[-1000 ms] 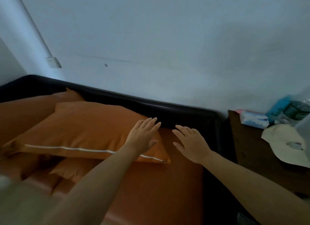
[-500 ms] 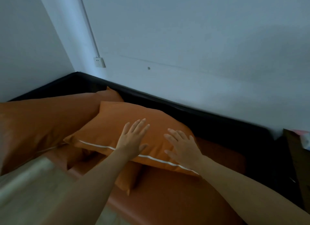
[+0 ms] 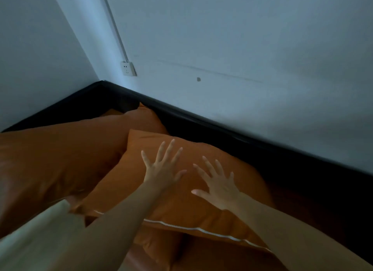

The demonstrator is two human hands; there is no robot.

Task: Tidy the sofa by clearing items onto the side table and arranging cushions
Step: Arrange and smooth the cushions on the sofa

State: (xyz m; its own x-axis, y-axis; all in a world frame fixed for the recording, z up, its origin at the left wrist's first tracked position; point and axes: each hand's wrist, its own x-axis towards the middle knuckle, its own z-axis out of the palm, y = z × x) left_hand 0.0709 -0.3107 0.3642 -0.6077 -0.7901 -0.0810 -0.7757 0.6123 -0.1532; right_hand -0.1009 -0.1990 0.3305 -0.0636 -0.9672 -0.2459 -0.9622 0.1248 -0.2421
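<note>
Far left: large orange fabric cushion [image 3: 60,155] leaning along the black sofa frame [image 3: 222,129], set back into the corner. Just right of it, overlapping: smaller orange cushion with white piping [image 3: 201,206], lying flat on the seat, piped edge nearest. Left hand [image 3: 161,169] flat on its top, fingers spread wide, holding nothing. Right hand [image 3: 220,186] beside it, likewise splayed, palm down. Likely pressing to smooth and seat the cushion. White wall socket [image 3: 128,68] above the corner. Side table not in view.
</note>
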